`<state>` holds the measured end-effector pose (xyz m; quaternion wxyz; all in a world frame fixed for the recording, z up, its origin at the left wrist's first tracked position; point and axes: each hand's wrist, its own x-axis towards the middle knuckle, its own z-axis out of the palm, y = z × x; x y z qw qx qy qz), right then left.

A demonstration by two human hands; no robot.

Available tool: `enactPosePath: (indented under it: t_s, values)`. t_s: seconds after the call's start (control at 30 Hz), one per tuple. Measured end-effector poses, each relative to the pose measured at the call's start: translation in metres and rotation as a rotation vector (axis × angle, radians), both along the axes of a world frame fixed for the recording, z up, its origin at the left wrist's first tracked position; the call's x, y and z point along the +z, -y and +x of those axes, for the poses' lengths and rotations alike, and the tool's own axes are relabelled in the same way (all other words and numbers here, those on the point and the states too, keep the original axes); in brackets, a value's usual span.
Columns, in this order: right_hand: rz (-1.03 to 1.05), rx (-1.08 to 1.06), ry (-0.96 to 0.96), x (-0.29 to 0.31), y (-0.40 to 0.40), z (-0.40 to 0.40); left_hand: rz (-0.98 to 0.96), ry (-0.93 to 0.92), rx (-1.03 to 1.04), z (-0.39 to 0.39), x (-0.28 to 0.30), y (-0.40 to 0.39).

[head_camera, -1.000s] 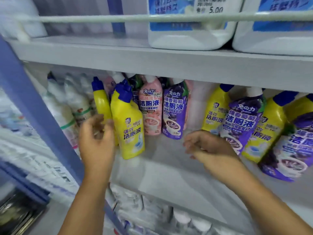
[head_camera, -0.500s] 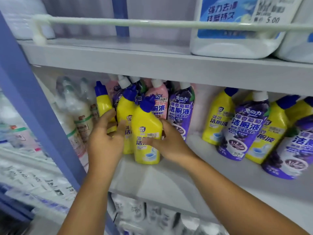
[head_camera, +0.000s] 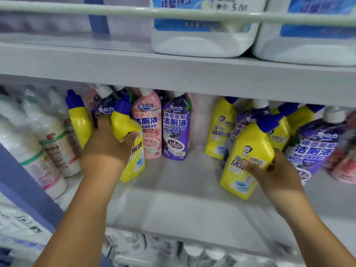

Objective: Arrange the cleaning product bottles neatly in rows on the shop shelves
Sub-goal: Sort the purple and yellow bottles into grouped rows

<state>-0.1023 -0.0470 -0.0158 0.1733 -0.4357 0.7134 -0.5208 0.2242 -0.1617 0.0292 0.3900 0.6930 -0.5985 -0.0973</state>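
Observation:
On the grey middle shelf [head_camera: 173, 209] my left hand [head_camera: 105, 149] grips a yellow bottle with a blue cap [head_camera: 133, 151], tilted at the left of the shelf. Behind it stand another yellow bottle [head_camera: 79, 120], a pink bottle [head_camera: 148, 124] and a purple bottle [head_camera: 176, 128]. Farther right, my right hand [head_camera: 273, 174] holds a second yellow blue-capped bottle [head_camera: 248, 155] low on its body, leaning left. Behind that one is a loose cluster of yellow bottles [head_camera: 219, 130] and purple bottles [head_camera: 316, 143], leaning at different angles.
White bottles with green bands [head_camera: 52, 147] fill the shelf's left end beside a blue upright post [head_camera: 28, 195]. Large white jugs with blue labels [head_camera: 204, 37] sit on the upper shelf behind a rail. More white bottles [head_camera: 192, 251] stand on the shelf below.
My right hand left the front yellow bottle at the left and moved right, taking hold of another yellow bottle. My left hand shifted onto the left yellow bottle and grips it.

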Motion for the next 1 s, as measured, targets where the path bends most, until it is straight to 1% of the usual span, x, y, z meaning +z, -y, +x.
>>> enactPosePath:
  t_s: [0.07,0.17,0.27,0.33,0.4,0.47,0.53,0.57,0.63,0.67,0.7,0.77,0.8,0.83,0.9,0.93,1.0]
  values:
    - [0.003,-0.024,-0.027,-0.001,-0.004,-0.014,-0.014,-0.105,-0.093,-0.009,-0.001,-0.01]
    - [0.014,-0.074,-0.063,0.0,-0.009,-0.032,-0.028,-0.142,-0.217,-0.034,-0.003,-0.023]
    - [0.018,-0.131,-0.094,-0.002,-0.013,-0.045,0.008,-0.28,-0.356,-0.078,-0.008,-0.02]
    - [0.024,-0.135,-0.092,-0.007,-0.015,-0.049,-0.004,-0.338,-0.463,-0.111,-0.015,-0.017]
    - [0.047,-0.125,-0.102,-0.01,-0.018,-0.05,-0.018,-0.315,-0.54,-0.14,-0.018,-0.019]
    - [0.053,-0.13,-0.107,-0.012,-0.024,-0.048,-0.052,-0.268,-0.569,-0.158,-0.018,-0.017]
    - [-0.001,-0.191,-0.149,-0.013,-0.035,-0.041,-0.04,-0.253,-0.578,-0.165,-0.02,-0.011]
    - [-0.05,-0.247,-0.164,-0.015,-0.041,-0.037,-0.042,-0.275,-0.604,-0.164,-0.021,-0.009]
    - [-0.177,-0.306,-0.143,-0.011,-0.055,-0.022,-0.15,-0.368,-0.62,-0.153,-0.025,-0.006]
    - [-0.225,-0.29,-0.136,-0.007,-0.059,-0.013,-0.246,-0.397,-0.56,-0.144,-0.027,-0.003]
    - [-0.265,-0.252,-0.135,-0.001,-0.062,-0.005,-0.363,-0.387,-0.462,-0.132,-0.026,0.0]
    - [-0.287,-0.092,-0.09,0.007,-0.06,0.011,-0.569,-0.325,-0.229,-0.103,-0.022,0.016]
    - [-0.279,0.009,-0.054,0.013,-0.057,0.021,-0.608,-0.303,-0.146,-0.087,-0.019,0.027]
    - [-0.278,0.099,-0.029,0.018,-0.052,0.031,-0.591,-0.285,-0.113,-0.074,-0.015,0.038]
    - [-0.258,0.231,-0.004,0.029,-0.039,0.052,-0.466,-0.216,-0.155,-0.056,-0.006,0.056]
    - [-0.246,0.274,0.012,0.035,-0.03,0.065,-0.392,-0.15,-0.197,-0.052,-0.004,0.063]
    - [-0.237,0.335,0.053,0.051,-0.011,0.088,-0.277,0.065,-0.233,-0.05,-0.001,0.073]
